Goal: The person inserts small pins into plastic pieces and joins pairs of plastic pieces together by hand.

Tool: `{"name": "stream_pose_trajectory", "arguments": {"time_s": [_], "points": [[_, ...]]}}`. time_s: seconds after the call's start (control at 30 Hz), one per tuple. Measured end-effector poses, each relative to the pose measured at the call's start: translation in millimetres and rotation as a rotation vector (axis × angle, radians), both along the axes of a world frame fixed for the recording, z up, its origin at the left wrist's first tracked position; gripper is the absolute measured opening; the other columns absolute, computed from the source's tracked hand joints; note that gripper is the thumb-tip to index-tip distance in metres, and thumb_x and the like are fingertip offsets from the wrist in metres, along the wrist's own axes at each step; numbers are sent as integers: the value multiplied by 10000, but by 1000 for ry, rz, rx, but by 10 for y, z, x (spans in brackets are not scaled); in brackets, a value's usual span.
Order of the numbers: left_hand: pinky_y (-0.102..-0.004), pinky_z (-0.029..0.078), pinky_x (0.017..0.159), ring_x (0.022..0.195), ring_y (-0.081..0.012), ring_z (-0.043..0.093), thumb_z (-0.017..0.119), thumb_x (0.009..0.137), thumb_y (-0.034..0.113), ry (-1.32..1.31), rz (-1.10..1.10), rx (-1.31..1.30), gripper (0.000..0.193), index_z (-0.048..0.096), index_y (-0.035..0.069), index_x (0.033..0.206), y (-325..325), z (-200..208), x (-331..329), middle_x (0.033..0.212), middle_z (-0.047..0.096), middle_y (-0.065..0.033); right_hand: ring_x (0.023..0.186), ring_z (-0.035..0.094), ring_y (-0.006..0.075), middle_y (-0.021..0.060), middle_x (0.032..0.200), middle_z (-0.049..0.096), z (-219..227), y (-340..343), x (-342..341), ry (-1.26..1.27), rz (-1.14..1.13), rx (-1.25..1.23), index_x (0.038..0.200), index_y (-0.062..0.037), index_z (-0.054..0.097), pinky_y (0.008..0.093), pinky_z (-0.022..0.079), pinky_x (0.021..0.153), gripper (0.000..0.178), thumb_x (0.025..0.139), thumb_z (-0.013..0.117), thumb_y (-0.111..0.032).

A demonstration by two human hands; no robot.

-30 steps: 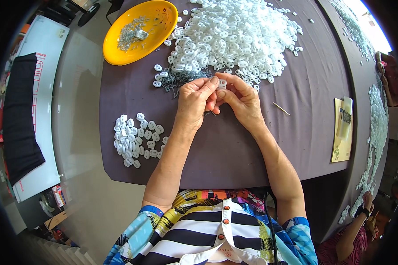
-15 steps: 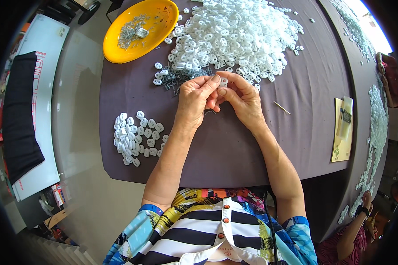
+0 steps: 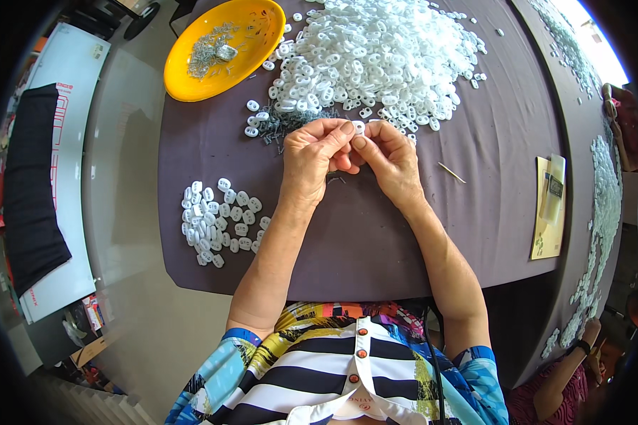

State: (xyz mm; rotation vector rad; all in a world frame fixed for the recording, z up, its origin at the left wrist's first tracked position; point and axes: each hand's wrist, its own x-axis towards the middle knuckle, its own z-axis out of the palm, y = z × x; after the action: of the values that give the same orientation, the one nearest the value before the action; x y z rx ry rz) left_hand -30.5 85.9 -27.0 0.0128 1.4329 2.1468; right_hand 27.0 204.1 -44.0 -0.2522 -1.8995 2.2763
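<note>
Both hands meet over the table, just below the large heap. A small white oval plastic piece with holes (image 3: 359,127) is pinched between their fingertips. My left hand (image 3: 312,156) is closed, thumb and index finger at the piece's left side. My right hand (image 3: 392,159) grips it from the right, thumb below and index finger bent behind. Whether a smaller part is also held is hidden by the fingers. Beyond my hands lies the heap of similar white pieces (image 3: 368,57). A dark grey pile of tiny thin parts (image 3: 283,124) is beside my left knuckles.
A yellow plate (image 3: 262,35) holds tiny silvery metal parts. Several white pieces (image 3: 209,223) form a group left of my forearm. A thin stick (image 3: 451,173) and a tan packet (image 3: 548,212) lie at right. Another person's hand (image 3: 590,333) is at the neighbouring table.
The white piece has turned between my fingertips. My right index finger has bent inward and down behind it. The other person's hand at far right has shifted slightly.
</note>
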Motion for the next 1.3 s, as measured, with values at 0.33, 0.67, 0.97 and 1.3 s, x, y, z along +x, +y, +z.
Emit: {"name": "stream_pose_trajectory", "arguments": {"time_s": [0.33,0.67,0.97,1.3], "points": [[-238,501,451,467,-83,518,608,799,132,27,13,-29,152,608,-13,845,25,11,28,616,547,-22,669,485,20,-28,734,554,13,16,-2,6,-12,22,808,-24,541,171,405,596,67,846,533,-78],[-220,496,462,483,-80,527,597,811,148,82,49,-58,160,615,-8,846,69,-49,68,638,578,-34,560,498,25,-6,609,570,-107,13,-42,36,-102,105,742,-2,554,184,391,496,145,811,576,-128],[-239,507,448,469,-86,524,585,819,136,30,13,-35,160,611,-20,845,33,-22,19,632,561,-40,636,464,13,-35,703,550,-24,18,-15,-29,-66,80,755,-27,544,168,387,566,94,830,548,-82],[-203,449,387,439,-63,486,567,832,131,142,119,-111,155,618,-16,831,102,-52,92,602,541,-22,643,509,27,-20,711,571,-36,10,-18,-33,-36,38,758,-25,548,175,418,577,95,835,540,-79]]}}
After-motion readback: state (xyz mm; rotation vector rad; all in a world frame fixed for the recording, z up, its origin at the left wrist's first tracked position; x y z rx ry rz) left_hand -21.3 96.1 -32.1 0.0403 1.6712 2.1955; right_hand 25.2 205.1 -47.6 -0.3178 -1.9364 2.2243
